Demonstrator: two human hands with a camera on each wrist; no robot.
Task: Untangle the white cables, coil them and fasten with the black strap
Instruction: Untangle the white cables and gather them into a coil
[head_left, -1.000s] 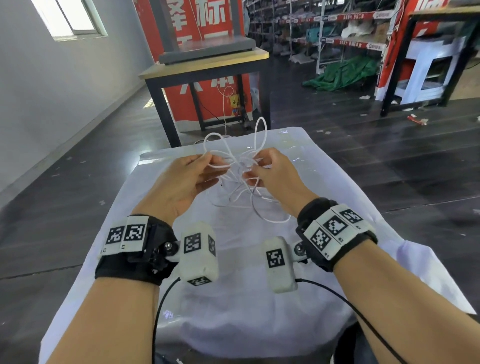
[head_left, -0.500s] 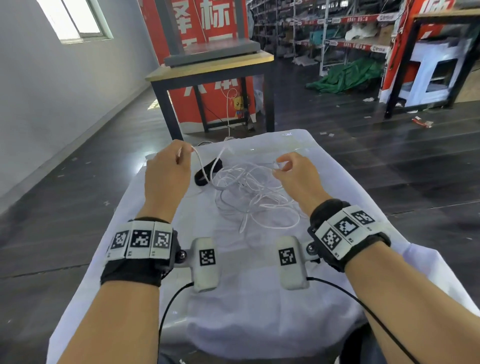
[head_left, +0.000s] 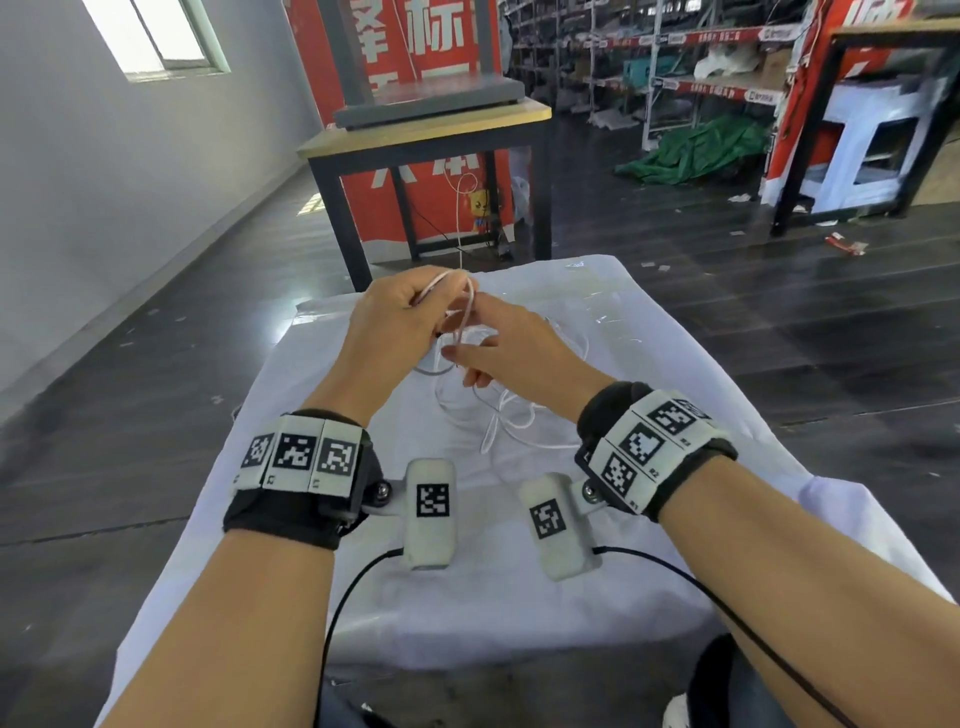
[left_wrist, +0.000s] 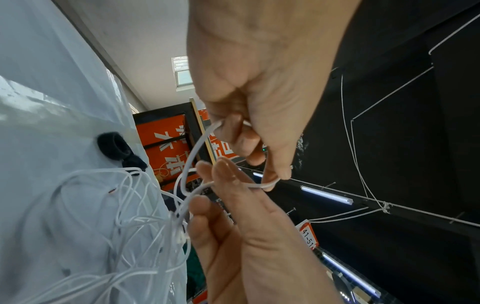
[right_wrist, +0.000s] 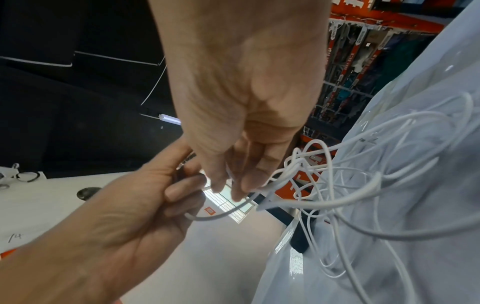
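The white cables (left_wrist: 124, 207) look like smooth, slightly glossy plastic. The black strap (left_wrist: 115, 149) is matt and fuzzy, like hook-and-loop cloth. A thin white cloth (head_left: 519, 597) covers the worktop, creased and with a faint sheen toward 12 o'clock. The wristbands (head_left: 296, 499) are black matt fabric; the floor (head_left: 779, 322) is dark glossy boards.

White-clothed table (head_left: 649, 545) under cables (head_left: 511, 415), strap (left_wrist: 114, 147)
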